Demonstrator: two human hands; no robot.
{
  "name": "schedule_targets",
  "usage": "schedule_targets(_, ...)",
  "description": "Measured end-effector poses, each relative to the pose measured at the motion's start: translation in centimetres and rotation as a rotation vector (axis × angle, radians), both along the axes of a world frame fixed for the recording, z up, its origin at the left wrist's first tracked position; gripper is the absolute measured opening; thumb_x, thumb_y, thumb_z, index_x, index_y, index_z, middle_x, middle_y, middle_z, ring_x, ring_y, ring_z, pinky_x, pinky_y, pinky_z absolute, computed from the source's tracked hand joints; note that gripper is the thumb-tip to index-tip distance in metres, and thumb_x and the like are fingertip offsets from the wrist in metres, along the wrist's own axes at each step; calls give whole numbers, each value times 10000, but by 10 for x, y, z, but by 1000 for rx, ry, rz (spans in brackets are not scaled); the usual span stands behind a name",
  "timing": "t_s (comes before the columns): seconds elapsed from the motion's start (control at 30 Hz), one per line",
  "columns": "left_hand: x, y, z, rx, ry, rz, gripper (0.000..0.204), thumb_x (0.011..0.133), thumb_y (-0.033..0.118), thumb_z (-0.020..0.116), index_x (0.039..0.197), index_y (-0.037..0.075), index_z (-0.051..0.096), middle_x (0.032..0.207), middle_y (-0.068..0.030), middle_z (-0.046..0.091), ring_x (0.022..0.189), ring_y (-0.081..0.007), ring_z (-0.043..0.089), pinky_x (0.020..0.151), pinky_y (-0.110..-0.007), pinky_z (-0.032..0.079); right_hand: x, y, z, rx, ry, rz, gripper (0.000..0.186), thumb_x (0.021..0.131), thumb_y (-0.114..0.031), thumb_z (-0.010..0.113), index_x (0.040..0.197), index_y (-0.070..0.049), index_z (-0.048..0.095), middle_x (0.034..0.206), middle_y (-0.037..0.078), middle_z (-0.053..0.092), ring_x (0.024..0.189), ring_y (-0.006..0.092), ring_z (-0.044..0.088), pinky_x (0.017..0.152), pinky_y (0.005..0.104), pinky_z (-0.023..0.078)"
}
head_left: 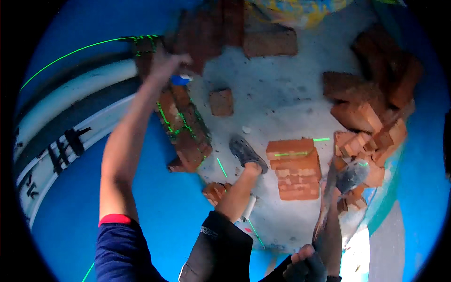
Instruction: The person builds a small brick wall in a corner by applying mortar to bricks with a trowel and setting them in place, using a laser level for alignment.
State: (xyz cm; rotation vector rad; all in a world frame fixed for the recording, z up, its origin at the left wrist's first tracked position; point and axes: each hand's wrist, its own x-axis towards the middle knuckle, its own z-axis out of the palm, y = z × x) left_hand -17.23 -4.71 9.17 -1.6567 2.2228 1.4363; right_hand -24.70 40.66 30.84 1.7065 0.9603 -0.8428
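Note:
My left hand (165, 65), blurred, reaches to the upper left with its fingers apart. It is at the end of a low brick wall (181, 122), beside a dark brick (144, 45) crossed by green light lines. Whether it touches that brick I cannot tell. Just below the hand shows a small blue and white object (180, 80). My right hand (305, 267), in a dark glove with bare fingertips, is curled at the bottom edge near my leg. Its contents are hidden. A long brownish strip (323, 211) runs up beside my leg, and I cannot make out whether the hand holds it.
A neat brick stack (293, 171) stands between my feet. Loose bricks (357, 113) are heaped at the right. One brick (221, 102) lies on the grey floor, another (270, 43) farther off near a yellow-blue sack (305, 10). White pipes (80, 84) run along the left.

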Motion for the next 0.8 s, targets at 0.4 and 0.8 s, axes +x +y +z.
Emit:
schedule_targets(0.4,32,285,-123,10,-108,-1102,802,650,268,762,1360,137,412,1390,-242,341,1269,-443,342,1055,-524,297,-7,-13,2,-34,7,-139,212,986,-254,440,818,-124,440,590,-23,351,409,83,293,374,206,248)
schedule_targets(0.8,4,431,-192,100,-214,-1392,401,829,318,559,1222,238,569,1328,-142,414,1277,-470,302,942,-570,384,5,7,-3,102,-19,-130,233,1001,-242,399,788,-148,417,555,-16,338,390,109,296,375,225,257)
